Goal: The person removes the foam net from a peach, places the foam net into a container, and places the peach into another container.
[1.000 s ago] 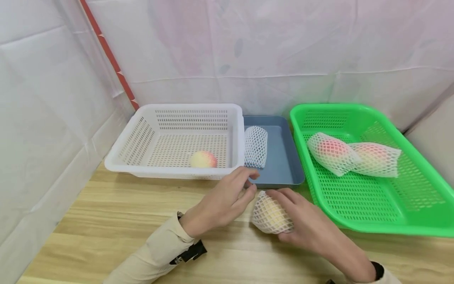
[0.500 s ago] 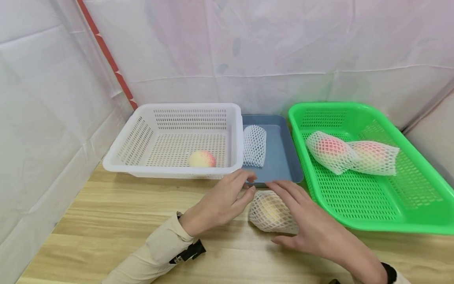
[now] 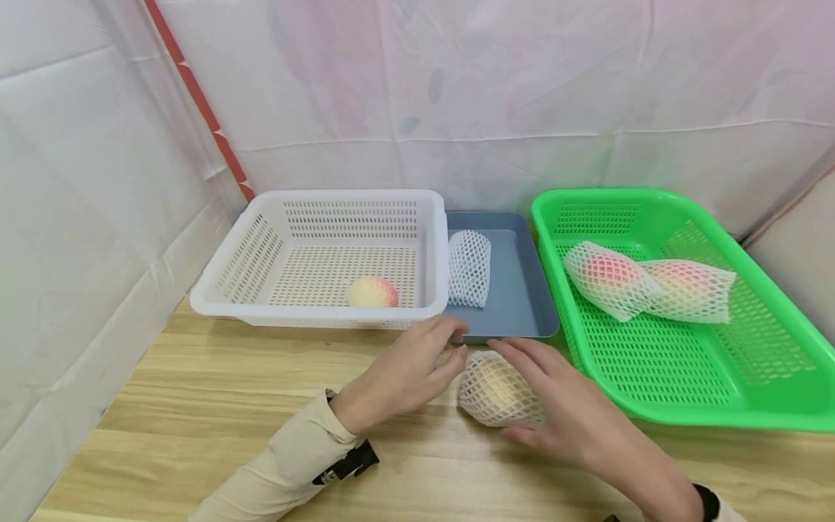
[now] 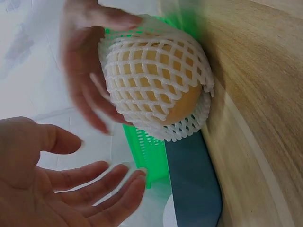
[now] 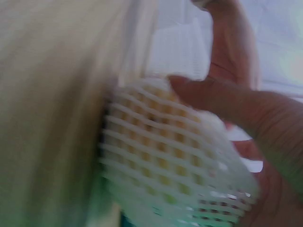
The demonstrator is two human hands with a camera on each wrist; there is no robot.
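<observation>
A yellowish peach in a white foam net lies on the wooden table, in front of the tray. One end of the net gapes in the left wrist view, baring part of the peach. My right hand arches over the net's right side, thumb low and fingers extended above; in the right wrist view its thumb lies straight along the netting. My left hand hovers just left of the peach, fingers loosely bent, holding nothing; the left wrist view shows the gap between them.
A white basket at the back left holds one bare peach. Beside it, a blue-grey tray carries a foam net. The green basket on the right contains two netted peaches. A white curtain closes off the back.
My right hand loosened from the netted peach, its fingers spreading and shifting slightly right, then drew in a little again. The net now lies stretched toward the right palm. My left hand has barely moved.
</observation>
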